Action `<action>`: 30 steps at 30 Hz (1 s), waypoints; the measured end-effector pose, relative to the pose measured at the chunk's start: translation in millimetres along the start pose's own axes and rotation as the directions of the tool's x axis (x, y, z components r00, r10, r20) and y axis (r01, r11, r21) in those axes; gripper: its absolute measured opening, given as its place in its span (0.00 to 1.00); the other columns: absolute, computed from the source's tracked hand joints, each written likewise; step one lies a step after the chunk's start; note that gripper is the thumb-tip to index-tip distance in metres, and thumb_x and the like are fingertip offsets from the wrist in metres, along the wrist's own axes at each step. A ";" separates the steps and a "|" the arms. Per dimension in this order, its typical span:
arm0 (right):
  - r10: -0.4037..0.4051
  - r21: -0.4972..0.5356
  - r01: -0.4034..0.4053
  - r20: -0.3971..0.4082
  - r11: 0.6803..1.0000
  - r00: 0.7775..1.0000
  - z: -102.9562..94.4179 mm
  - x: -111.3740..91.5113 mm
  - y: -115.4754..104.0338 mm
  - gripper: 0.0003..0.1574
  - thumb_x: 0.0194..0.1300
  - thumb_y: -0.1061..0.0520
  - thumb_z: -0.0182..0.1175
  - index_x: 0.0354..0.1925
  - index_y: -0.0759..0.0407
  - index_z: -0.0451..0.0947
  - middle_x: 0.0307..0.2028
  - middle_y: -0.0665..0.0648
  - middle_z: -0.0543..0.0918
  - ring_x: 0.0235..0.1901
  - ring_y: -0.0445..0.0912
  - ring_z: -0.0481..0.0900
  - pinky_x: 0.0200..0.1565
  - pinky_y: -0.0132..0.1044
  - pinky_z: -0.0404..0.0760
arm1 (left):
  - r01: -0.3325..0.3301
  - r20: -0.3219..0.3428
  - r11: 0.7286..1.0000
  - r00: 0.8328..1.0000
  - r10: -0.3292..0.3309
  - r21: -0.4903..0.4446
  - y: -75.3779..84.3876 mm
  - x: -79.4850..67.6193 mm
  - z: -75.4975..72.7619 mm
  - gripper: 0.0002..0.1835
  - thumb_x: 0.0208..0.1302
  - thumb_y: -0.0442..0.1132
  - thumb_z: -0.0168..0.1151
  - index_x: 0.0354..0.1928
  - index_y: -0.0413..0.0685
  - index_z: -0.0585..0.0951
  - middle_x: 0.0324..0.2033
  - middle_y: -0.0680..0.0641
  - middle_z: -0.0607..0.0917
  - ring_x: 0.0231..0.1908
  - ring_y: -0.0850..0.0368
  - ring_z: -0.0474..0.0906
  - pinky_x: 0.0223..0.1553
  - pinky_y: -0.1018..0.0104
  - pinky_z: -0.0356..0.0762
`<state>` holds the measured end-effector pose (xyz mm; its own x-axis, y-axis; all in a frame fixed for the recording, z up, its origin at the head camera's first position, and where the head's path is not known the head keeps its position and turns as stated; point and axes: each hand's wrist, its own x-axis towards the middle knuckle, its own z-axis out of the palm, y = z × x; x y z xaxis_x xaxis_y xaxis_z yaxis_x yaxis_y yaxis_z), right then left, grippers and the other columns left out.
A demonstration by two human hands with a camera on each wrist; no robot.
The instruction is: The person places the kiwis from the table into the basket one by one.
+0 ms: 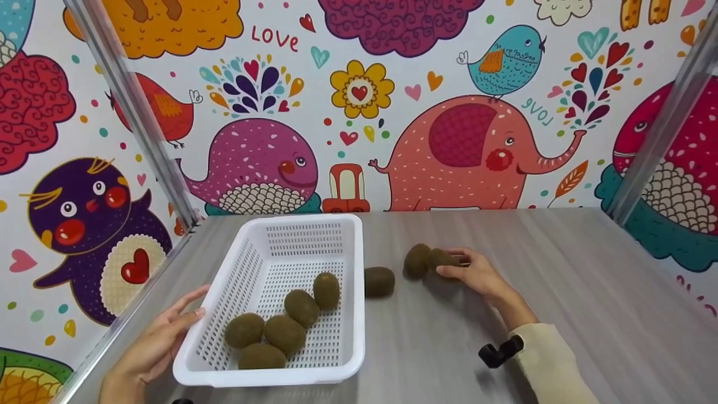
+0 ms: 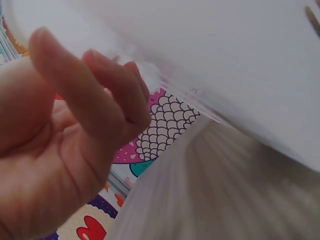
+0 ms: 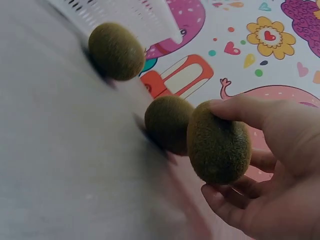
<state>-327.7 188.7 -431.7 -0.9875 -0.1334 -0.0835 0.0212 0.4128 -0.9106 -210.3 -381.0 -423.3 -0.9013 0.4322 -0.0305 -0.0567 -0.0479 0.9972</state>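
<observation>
Within right grip (image 1: 481, 278), a kiwi (image 3: 218, 146).

Wall (image 1: 404, 73), facing me: white, printed with a purple whale (image 1: 258, 163), yellow flower (image 1: 362, 90) and pink elephant (image 1: 460, 163), a blue bird (image 1: 505, 64) atop it. Side wall (image 1: 17, 224), left: a purple penguin (image 1: 78, 213). Grey posts (image 1: 662, 129) mark both corners. Table (image 1: 566, 275): grey, streaked, meeting the wall. Light: soft, shadows faint.

A tabletop booth (image 1: 572, 269), apparently (cartoon-printed walls (image 1: 370, 134), metal posts (image 1: 137, 112)).
</observation>
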 end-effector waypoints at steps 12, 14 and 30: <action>0.047 0.358 -0.087 0.117 0.930 0.992 -2.4 -2.5 -10.5 0.46 0.66 0.46 0.67 0.72 0.60 0.60 0.69 0.63 0.64 0.63 0.54 0.71 0.72 0.50 0.69 | -0.002 0.025 1.000 1.000 0.003 -0.024 -1.0 0.4 -1.3 0.24 0.82 0.40 0.36 0.65 0.84 0.67 0.58 0.61 0.82 0.59 0.58 0.81 0.58 0.49 0.81; 0.052 0.414 -0.108 0.145 0.904 0.988 -1.9 -3.1 -12.9 0.46 0.67 0.46 0.66 0.73 0.62 0.58 0.69 0.63 0.64 0.64 0.53 0.70 0.71 0.47 0.71 | -0.006 0.032 1.000 0.999 0.007 -0.029 -0.8 0.4 -1.3 0.25 0.82 0.39 0.36 0.65 0.84 0.67 0.58 0.60 0.82 0.59 0.58 0.81 0.58 0.49 0.81; -0.083 0.540 -0.126 0.345 0.832 0.935 9.2 -10.6 -29.5 0.20 0.76 0.49 0.54 0.57 0.60 0.74 0.48 0.52 0.83 0.51 0.45 0.81 0.57 0.34 0.82 | 0.005 0.002 1.000 1.000 -0.005 -0.003 0.4 0.2 0.7 0.24 0.82 0.40 0.37 0.65 0.84 0.67 0.57 0.61 0.82 0.58 0.58 0.81 0.58 0.50 0.82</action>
<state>-316.4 169.6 -407.7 -0.8712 -0.4698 -0.1423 0.2258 -0.1262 -0.9660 -210.2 -380.2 -422.8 -0.9001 0.4344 -0.0351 -0.0621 -0.0482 0.9969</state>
